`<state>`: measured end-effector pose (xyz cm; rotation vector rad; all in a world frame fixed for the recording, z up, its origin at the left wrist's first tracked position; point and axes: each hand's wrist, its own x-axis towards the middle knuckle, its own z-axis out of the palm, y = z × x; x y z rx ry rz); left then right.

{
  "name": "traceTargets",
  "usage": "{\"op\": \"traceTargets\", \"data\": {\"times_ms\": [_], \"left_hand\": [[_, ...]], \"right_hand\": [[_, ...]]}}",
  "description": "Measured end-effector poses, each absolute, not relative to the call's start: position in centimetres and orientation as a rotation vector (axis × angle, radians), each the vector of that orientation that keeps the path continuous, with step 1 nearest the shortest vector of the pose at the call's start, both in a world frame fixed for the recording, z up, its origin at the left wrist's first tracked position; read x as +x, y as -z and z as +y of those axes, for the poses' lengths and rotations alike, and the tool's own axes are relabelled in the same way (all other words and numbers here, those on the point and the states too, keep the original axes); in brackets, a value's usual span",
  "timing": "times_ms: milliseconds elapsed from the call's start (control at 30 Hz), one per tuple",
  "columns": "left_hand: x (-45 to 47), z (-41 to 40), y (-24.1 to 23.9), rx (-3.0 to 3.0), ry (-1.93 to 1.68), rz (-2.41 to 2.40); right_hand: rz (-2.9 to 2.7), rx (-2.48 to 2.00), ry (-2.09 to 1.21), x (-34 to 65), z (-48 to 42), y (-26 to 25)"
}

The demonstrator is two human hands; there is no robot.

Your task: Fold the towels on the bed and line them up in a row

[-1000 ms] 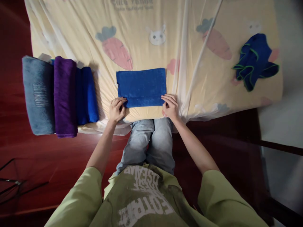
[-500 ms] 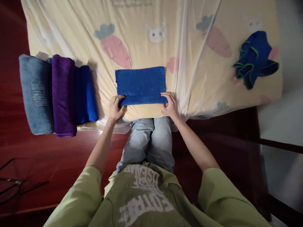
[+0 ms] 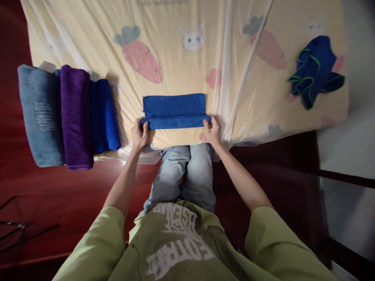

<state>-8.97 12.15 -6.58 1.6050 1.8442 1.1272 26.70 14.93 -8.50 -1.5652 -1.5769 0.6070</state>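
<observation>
A blue towel [image 3: 174, 104] lies on the bed in front of my knees, its near edge turned over into a narrow strip along its width. At the left end of that strip, my left hand [image 3: 140, 131] pinches the cloth between thumb and fingers. My right hand [image 3: 212, 129] grips the opposite end the same way. The towel's far part rests flat on the sheet.
Rolled or folded towels stand side by side at the left: a grey-blue one [image 3: 41, 117], a purple one [image 3: 76, 117] and blue ones [image 3: 108, 115]. A crumpled blue cloth with green edging [image 3: 316, 70] lies at the right of the patterned bed sheet [image 3: 187, 74].
Both hands have turned the near edge of the blue towel over and away from me. The flat part beyond the strip has become shorter.
</observation>
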Motion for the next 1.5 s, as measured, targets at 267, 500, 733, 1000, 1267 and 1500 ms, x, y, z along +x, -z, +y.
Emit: {"op": "traceTargets", "data": {"times_ms": [267,500,733,1000,1267,1500], "left_hand": [[-8.4,12.3,6.6,1.598,-1.098,1.975],[-8.1,12.6,6.1,1.612,-1.127,1.99],[-7.9,12.8,6.1,1.601,-1.124,1.996],[-7.7,12.8,6.1,1.563,-1.154,2.02],[-8.0,12.7,6.8,1.668,-1.204,2.031],[-8.2,12.8,7.5,1.907,-1.17,1.865]], "right_hand": [[-1.552,-1.584,-0.699,26.1,15.5,7.2],[-1.558,-1.595,-0.681,26.1,15.7,7.5],[-1.546,-1.605,-0.647,25.7,15.9,7.0],[-1.494,-1.625,-0.618,25.4,16.0,6.8],[-1.464,-1.625,-0.521,25.3,16.0,7.0],[-1.695,-1.527,-0.188,25.8,15.5,7.5]]}}
